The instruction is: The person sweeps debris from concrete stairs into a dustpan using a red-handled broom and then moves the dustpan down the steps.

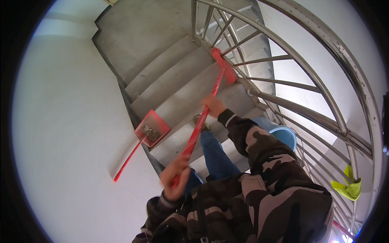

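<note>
My left hand (174, 177) is closed round the upper end of the red handle of a broom (196, 133). Farther down the same handle, my right hand (214, 106) grips it. The broom's red bristle head (224, 65) lies at the right end of a stair tread, against the foot of the metal railing. A red long-handled dustpan (153, 118) rests on a step at the left by the wall, its handle leaning towards the wall. Grey debris (149, 131) lies in the pan.
Concrete steps (173, 79) lead to a landing (146, 27). A metal railing (273, 79) runs along the right. A blue bucket (284, 136) stands beside my right arm near the railing. A yellow-green cloth (349, 186) hangs on the rails. A white wall (73, 121) bounds the left.
</note>
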{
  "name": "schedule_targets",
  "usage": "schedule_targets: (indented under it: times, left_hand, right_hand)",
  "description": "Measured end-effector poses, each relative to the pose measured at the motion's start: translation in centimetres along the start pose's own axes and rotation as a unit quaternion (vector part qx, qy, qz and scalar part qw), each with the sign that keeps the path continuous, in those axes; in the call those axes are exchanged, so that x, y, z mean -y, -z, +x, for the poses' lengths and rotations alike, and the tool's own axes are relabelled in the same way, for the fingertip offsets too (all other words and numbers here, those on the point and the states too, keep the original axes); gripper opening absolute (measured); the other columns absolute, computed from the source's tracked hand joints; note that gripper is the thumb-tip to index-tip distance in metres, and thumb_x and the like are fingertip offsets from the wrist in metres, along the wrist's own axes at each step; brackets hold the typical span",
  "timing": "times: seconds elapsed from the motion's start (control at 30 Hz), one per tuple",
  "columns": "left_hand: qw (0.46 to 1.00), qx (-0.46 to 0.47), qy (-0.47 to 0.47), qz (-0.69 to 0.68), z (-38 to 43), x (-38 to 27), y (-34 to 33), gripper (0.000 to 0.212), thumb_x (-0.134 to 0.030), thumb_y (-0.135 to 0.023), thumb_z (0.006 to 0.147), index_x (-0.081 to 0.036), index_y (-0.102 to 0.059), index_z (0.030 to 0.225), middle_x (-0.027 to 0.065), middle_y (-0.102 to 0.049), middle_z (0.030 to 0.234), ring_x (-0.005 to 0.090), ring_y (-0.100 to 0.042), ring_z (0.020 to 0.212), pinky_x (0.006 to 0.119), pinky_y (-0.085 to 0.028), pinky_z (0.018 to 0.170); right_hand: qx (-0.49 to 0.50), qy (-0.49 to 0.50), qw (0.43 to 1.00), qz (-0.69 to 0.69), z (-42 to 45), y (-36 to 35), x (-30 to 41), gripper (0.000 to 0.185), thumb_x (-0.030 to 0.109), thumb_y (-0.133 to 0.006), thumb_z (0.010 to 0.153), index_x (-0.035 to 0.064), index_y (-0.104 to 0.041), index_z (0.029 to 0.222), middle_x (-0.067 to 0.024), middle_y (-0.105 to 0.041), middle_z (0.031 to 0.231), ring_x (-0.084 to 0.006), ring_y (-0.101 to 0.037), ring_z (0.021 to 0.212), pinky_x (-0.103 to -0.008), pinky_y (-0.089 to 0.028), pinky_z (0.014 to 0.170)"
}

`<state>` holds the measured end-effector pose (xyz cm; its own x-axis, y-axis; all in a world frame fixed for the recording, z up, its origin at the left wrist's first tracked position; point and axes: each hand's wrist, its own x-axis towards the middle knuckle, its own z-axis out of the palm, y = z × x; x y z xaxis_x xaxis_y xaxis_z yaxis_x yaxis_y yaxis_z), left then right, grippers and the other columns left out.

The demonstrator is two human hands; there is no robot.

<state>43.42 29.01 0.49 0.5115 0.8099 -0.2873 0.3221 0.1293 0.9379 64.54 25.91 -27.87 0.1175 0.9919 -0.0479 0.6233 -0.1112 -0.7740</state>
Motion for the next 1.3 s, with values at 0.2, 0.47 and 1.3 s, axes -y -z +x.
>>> schedule_targets:
  times: [0.2,0.47,1.3]
  left_hand:
    - [0.996,0.059,-0.067,-0.01,1.6,0.4,-0.3,0.011,0.006,-0.054,0.069,0.001,-0.046,0.063,0.0127,-0.054,0.068,0.0276,-0.059,0.076,0.039,-0.045,0.079]
    - [0.995,0.002,-0.093,-0.045,-0.3,-0.9,2.3,0.014,0.004,-0.053,0.072,-0.001,-0.044,0.062,0.0122,-0.054,0.071,0.0285,-0.057,0.079,0.04,-0.043,0.082]
    - [0.941,-0.116,-0.131,-0.288,0.8,13.3,16.8,0.015,-0.011,-0.05,0.068,-0.006,-0.039,0.06,0.008,-0.046,0.057,0.0216,-0.048,0.061,0.041,-0.041,0.078]
  right_hand:
    - [-0.003,-0.007,1.0,0.01,-1.1,-5.1,-0.7,0.01,0.012,-0.058,0.065,0.0076,-0.053,0.073,-0.0113,-0.052,0.076,-0.0326,-0.05,0.082,-0.0413,-0.043,0.07]
    - [0.002,0.022,1.0,0.009,1.5,-1.2,3.9,0.011,0.013,-0.059,0.065,0.0092,-0.053,0.073,-0.0109,-0.052,0.076,-0.0325,-0.049,0.081,-0.0417,-0.042,0.069]
    - [-0.015,-0.076,0.992,-0.096,4.9,-10.9,9.4,0.013,0.007,-0.058,0.063,0.0093,-0.051,0.073,-0.007,-0.052,0.076,-0.0287,-0.052,0.081,-0.041,-0.043,0.062]
